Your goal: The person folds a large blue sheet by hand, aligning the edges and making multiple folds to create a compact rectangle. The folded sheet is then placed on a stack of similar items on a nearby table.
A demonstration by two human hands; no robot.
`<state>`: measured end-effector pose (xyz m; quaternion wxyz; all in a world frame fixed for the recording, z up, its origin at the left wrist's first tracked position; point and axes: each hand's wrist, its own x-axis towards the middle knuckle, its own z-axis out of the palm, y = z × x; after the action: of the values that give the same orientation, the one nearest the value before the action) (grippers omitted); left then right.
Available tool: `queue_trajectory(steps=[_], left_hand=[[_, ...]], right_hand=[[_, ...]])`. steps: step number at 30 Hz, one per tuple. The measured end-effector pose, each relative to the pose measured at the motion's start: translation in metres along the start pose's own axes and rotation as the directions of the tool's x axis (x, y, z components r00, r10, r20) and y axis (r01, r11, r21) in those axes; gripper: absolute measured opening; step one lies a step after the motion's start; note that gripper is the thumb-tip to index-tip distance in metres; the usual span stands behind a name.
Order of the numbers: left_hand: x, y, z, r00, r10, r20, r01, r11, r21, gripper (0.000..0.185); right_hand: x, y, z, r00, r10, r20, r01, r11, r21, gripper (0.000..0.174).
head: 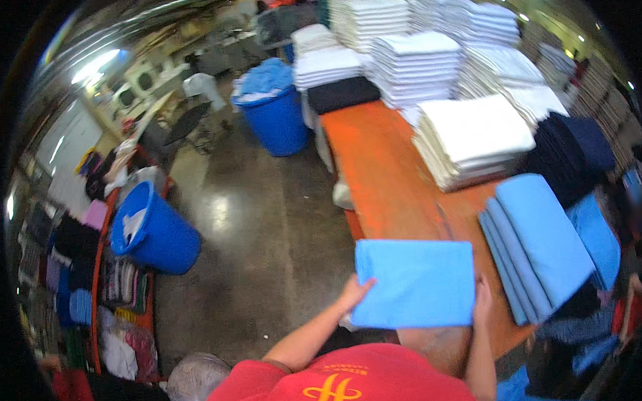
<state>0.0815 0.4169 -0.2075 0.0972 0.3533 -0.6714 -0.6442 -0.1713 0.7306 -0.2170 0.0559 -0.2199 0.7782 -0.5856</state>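
A folded light-blue cloth (414, 282) is held flat in front of my body, over the near edge of the orange table (383, 161). My left hand (357, 293) grips its left edge, thumb on top. At the opposite edge is my right hand (482, 295), pressed against the cloth, its fingers partly hidden. Just right of that hand lies a stack of folded blue cloths (540, 246). Beyond it sit a stack of cream-white folded cloths (477, 131) and dark navy folded cloths (563, 149).
Tall piles of white folded cloths (417, 64) cover the table's far part, beside a black folded cloth (344, 93). A blue bin of cloths (276, 120) stands by the table on the floor (238, 246). Another blue bin (163, 232) is at left, by an orange-edged shelf (97, 293).
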Motion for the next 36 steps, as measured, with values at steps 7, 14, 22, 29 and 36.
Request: queue_trajectory(steps=[7,14,22,29,36], left_hand=[[-0.012,0.062,-0.067,0.999,-0.036,0.025,0.044,0.893,-0.448,0.046],[0.011,0.131,-0.413,0.838,0.124,-0.531,-0.428,0.752,-0.501,0.041],[-0.081,0.073,-0.752,0.080,-0.182,-0.980,-0.583,0.789,-0.194,0.070],[0.034,-0.073,-0.621,0.620,-0.289,-0.730,-0.366,0.716,-0.595,0.014],[0.023,-0.171,-0.335,0.893,-0.440,-0.092,0.282,0.709,-0.646,0.033]], right_hand=[[-0.082,0.010,-0.025,0.980,0.037,-0.194,-0.083,0.969,-0.232,0.044],[-0.113,0.016,-0.009,0.988,-0.040,-0.150,-0.094,0.611,-0.786,0.045],[-0.122,0.017,0.037,0.922,0.072,-0.379,-0.376,0.396,-0.838,0.048],[-0.154,-0.025,0.081,0.931,0.065,-0.359,-0.353,0.412,-0.840,0.048],[-0.162,-0.030,0.083,0.953,-0.087,-0.291,-0.224,0.447,-0.866,0.046]])
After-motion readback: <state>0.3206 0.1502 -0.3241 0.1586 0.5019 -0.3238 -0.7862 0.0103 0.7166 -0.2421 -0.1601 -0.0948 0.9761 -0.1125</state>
